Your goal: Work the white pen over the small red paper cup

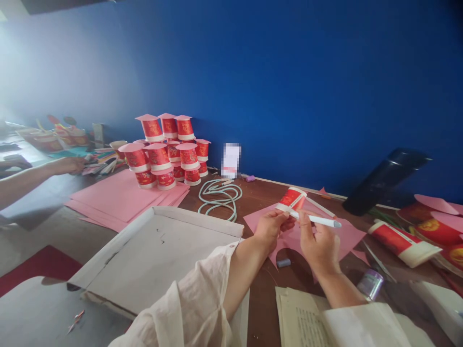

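My left hand (271, 230) is closed around the near end of a red paper cup (293, 196) with a white rim and a pale printed strip. The cup lies tilted above a pink paper sheet (349, 234) with a rounded piece cut out of it. A white marker-like pen (323, 220) is gripped in my right hand (320, 246), its left end close to the cup and my left fingers. I cannot make out whether it touches the cup. A small grey eraser-like block (284, 263) sits below my hands.
Stacked red cups with pink tops (159, 154) stand on pink sheets (104, 197). A coiled cable (220, 197), white box lid (173, 246), dark bottle (383, 180), lying red cup (403, 242), scissors (378, 260) and purple-lidded jar (371, 284) surround me. Another person's hand (70, 165) reaches in at left.
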`<state>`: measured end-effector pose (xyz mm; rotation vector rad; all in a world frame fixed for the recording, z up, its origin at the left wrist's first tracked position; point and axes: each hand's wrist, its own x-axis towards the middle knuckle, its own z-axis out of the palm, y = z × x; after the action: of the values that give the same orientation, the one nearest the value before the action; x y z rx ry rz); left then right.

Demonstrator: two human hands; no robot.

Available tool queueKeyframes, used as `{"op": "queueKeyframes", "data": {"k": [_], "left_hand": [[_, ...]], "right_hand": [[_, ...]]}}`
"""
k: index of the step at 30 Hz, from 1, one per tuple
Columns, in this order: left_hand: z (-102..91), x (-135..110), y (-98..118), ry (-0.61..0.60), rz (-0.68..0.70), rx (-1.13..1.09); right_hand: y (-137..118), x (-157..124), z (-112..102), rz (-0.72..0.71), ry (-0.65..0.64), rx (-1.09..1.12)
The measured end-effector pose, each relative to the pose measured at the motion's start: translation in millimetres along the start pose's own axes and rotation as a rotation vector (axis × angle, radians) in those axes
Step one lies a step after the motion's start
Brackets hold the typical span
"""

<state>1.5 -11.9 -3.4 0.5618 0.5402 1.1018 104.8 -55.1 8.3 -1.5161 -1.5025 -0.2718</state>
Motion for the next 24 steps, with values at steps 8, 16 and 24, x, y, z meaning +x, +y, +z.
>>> {"op": "queueKeyframes", "data": {"k": [8,16,24], "left_hand": [[-1.3,1.8,-1.1,-0.008,0.001,0.011],[-1.0,1.9,-1.0,0.004,0.003,0.009],[-1.4,1.4,-1.3,0.008,0.010,0.011]], "right_hand": [[2.6,-0.2,0.3,-0.001,-0.011,-0.008],[3.3,-0.6,2.2,-0.018,0.012,-0.040],[1.5,-1.3,2.3,-0.003,0.009,-0.056]]}}
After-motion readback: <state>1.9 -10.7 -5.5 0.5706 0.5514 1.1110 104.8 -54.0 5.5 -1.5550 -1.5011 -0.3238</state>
